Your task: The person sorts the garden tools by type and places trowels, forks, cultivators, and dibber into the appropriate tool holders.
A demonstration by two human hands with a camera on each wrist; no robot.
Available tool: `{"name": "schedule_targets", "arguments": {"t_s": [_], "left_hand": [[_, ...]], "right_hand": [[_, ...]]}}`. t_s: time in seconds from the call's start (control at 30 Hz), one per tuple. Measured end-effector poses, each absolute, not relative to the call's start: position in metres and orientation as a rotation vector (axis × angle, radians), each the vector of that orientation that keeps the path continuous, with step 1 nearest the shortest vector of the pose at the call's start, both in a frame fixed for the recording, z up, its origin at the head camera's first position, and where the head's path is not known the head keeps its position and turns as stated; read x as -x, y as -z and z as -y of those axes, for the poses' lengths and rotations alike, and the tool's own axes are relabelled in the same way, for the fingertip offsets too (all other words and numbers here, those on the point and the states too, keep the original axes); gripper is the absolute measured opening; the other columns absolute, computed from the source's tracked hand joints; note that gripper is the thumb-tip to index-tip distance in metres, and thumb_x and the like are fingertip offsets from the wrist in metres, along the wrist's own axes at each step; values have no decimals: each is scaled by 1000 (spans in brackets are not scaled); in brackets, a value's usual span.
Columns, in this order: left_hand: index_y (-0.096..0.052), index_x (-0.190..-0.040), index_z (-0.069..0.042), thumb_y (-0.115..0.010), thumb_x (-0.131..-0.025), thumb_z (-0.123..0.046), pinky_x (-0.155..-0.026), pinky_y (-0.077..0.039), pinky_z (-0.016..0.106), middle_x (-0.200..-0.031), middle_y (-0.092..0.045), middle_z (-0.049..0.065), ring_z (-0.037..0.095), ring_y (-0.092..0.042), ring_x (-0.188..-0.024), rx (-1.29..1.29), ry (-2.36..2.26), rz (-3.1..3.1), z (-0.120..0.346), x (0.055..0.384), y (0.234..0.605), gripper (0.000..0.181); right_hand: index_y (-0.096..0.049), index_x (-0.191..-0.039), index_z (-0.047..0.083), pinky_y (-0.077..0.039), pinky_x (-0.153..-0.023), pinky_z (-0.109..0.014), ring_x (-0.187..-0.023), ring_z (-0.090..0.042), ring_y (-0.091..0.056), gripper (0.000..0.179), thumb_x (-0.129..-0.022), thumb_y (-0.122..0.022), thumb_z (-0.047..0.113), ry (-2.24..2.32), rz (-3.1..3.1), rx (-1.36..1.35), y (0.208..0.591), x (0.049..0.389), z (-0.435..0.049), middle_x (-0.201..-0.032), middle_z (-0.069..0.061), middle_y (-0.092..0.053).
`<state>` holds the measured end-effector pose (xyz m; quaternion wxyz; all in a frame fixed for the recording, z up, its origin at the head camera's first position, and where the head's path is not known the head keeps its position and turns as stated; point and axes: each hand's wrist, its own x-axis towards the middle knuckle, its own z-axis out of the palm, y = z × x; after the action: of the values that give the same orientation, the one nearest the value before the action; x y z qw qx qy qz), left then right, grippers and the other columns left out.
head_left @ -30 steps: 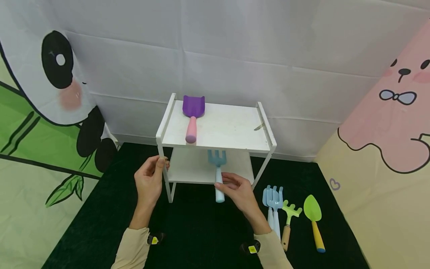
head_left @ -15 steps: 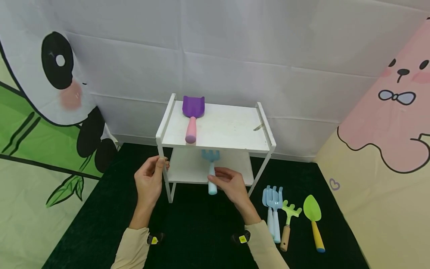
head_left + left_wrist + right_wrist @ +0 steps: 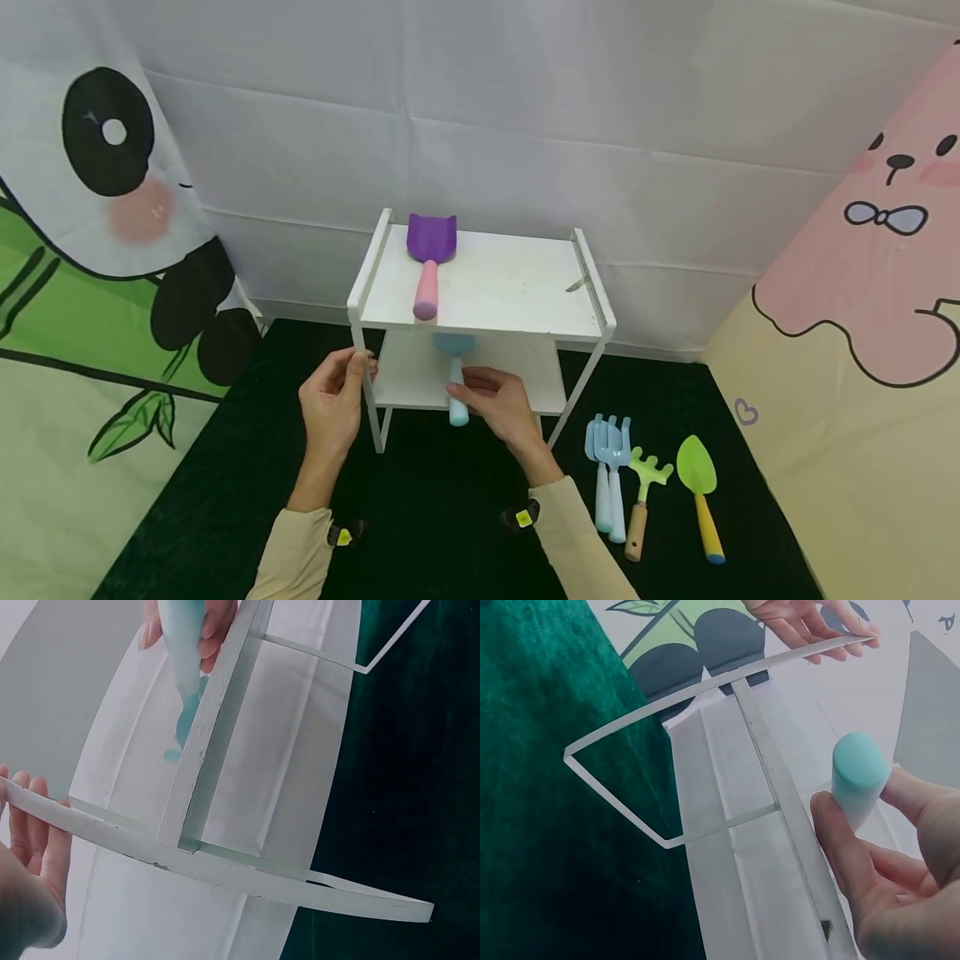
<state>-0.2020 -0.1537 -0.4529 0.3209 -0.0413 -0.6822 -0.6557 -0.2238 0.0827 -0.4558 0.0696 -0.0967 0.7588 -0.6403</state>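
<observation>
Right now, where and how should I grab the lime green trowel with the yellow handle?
Probably grip the trowel around its slim yellow handle from the near right: that end faces you, and the light green rake with a tan handle lies on its left.

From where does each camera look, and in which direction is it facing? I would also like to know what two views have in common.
Head: worn on the head, facing forward and down at the white shelf; left hand, right hand and sleeves show.
Left wrist: worn there, facing the shelf's leg; left hand at left, part of the right hand at top.
Right wrist: worn there, facing the light-blue tool; right hand lower right, left hand at top.
Shared: both wrist views show shelf, tool and both hands.
</observation>
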Motion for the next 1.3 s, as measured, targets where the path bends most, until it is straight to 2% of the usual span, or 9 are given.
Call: {"name": "schedule_targets", "arguments": {"t_s": [0.2, 0.47, 0.6, 0.83, 0.93, 1.1, 1.3], "left_hand": [[-70, -107, 7, -60, -104, -3, -83, -55, 18, -94, -73, 14, 6, -69, -83, 111, 1727, 1794, 154, 201, 453, 15], [-70, -108, 7, -60, -104, -7, -84, -55, 18, -97, -72, 22, 7, -69, -83, 108, 1728, 1806, 153, 200, 451, 18], [-71, -108, 6, -60, -104, -7, -83, -55, 18, -97, -73, 21, 6, -69, -83, 102, 1719, 1811, 153, 200, 452, 17], [-70, -107, 6, -60, -105, -11, -85, -55, 19, -94, -74, 10, 8, -70, -84, 98, 1725, 1808, 153, 201, 451, 20], [-70, -108, 6, -59, -106, -13, -85, -55, 19, -95, -74, 10, 9, -70, -85, 106, 1727, 1809, 153, 201, 451, 22], [-70, -107, 6, -59, -106, -11, -84, -55, 19, -94, -74, 11, 9, -70, -85, 113, 1720, 1809, 153, 201, 451, 21], [-71, -107, 6, -58, -106, -9, -84, -55, 18, -93, -74, 2, 7, -70, -85, 114, 1714, 1808, 153, 200, 451, 19]], "right_hand": [[-62, -134, -3, -61, -86, -36, -110, -31, -70, 52, -94, -78, 26, 1929, -2277, 327, 452, 229, -73, -128, -22, -65], [-62, -134, -4, -61, -86, -37, -110, -30, -71, 54, -93, -78, 27, 1884, -2286, 336, 446, 236, -60, -128, -20, -66], [-65, -132, -1, -59, -90, -37, -110, -28, -70, 53, -93, -79, 31, 1830, -2344, 325, 446, 239, -54, -127, -16, -68], [-66, -131, -1, -58, -92, -40, -112, -29, -69, 55, -93, -78, 36, 1774, -2404, 305, 445, 243, -47, -126, -15, -69], [-67, -130, 0, -58, -91, -40, -113, -29, -69, 55, -92, -78, 38, 1746, -2445, 297, 445, 244, -45, -125, -14, -70], [-68, -127, -1, -60, -86, -37, -108, -28, -71, 51, -92, -78, 35, 1732, -2494, 303, 443, 244, -40, -120, -14, -72], [-68, -123, -4, -62, -73, -33, -103, -29, -73, 48, -92, -79, 30, 1768, -2505, 267, 441, 242, -31, -116, -18, -72]]}}
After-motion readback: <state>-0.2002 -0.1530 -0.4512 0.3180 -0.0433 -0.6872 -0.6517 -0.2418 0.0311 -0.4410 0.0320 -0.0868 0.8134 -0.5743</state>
